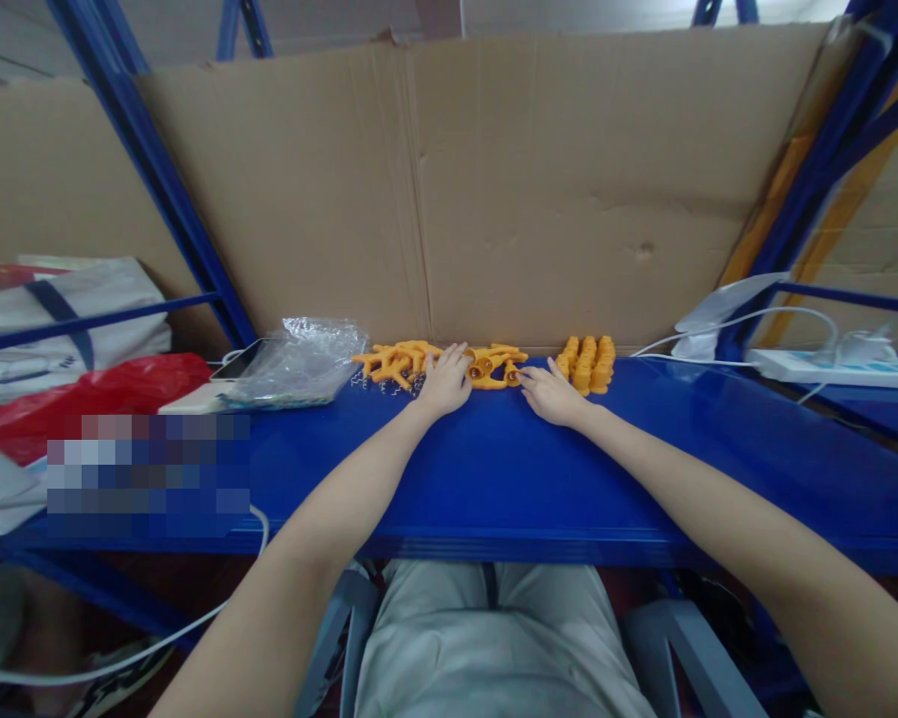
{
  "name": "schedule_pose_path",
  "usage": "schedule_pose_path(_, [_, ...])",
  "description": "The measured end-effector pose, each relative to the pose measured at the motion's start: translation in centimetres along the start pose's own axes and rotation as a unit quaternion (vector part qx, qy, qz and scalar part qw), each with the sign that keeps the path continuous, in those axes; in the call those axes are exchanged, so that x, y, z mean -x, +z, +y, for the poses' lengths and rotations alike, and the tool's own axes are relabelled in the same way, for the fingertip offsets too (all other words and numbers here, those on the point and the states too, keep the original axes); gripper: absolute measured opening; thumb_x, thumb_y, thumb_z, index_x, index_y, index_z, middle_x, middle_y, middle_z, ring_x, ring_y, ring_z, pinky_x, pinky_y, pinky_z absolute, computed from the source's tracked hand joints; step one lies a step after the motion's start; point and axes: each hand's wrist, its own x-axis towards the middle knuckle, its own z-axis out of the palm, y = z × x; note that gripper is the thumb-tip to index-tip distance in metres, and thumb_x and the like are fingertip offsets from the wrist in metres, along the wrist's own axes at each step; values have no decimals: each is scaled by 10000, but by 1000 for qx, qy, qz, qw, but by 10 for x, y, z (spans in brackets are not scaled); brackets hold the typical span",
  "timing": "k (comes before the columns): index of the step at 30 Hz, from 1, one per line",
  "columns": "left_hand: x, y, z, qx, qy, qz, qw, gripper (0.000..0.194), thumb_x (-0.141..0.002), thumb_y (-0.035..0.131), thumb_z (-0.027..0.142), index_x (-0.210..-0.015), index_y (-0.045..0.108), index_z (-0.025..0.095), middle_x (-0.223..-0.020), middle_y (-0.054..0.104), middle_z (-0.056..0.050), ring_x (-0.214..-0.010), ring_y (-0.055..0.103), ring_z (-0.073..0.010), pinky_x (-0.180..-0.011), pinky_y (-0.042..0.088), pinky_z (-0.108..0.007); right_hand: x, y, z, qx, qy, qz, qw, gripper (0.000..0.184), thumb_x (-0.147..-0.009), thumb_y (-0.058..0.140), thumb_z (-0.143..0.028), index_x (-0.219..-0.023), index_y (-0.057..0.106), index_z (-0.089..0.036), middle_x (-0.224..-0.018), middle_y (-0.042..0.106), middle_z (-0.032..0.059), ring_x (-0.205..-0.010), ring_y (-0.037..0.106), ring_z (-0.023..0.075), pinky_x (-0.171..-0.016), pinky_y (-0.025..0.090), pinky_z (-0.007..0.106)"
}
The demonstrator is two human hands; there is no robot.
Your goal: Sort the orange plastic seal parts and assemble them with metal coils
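My left hand [445, 382] lies over a row of orange branched plastic pieces [393, 364], its fingers stretched out and resting on them. Thin dark curly bits show along the front of that heap. Between my hands are several orange hollow cup-shaped pieces [486, 367], openings facing me. My right hand [554, 395] has its fingertips at the rightmost orange cup-shaped piece [512, 378] and appears to pinch it; the fingertips are small in view. Just right of that hand stand orange stacked, ribbed pieces [590, 365] in neat rows.
The blue shelf top [486, 469] meets a tall cardboard panel [569, 179] at the back. On the left are a clear plastic bag [299, 359], a red bag [120, 394] and a white cable [195, 628]. A white power strip [838, 367] sits right, beside blue posts [830, 179].
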Motion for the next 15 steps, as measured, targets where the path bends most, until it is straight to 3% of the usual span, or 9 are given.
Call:
schedule_pose_path(4, [0,2,5,16,62,-37,997,462,-858,521,161,-1308,622,194,-1486,526,-124,-1400,454,-291,-1179,323,-534,-1,0,1,-12,-8,17,1000,506,-938,356,-116,-1390,581,-142,-1361,608,185,-1294,560,287,-1161,343,532])
schedule_pose_path(8, [-3,7,2,39,102,-42,993,366,-838,554,153,-1161,721,192,-1381,619,-113,-1295,563,-274,-1130,424,-439,-1,-4,0,-38,10,51,998,469,-949,344,-147,-1333,607,-86,-1335,608,205,-1217,608,281,-1059,468,434])
schedule_pose_path(15, [-6,12,-5,56,112,-28,992,334,-831,549,131,-1088,744,216,-1339,640,-86,-1283,566,-243,-1139,422,-417,2,-5,3,-68,44,122,989,395,-967,436,-295,-1275,623,-133,-1288,619,184,-1137,644,292,-918,551,431])
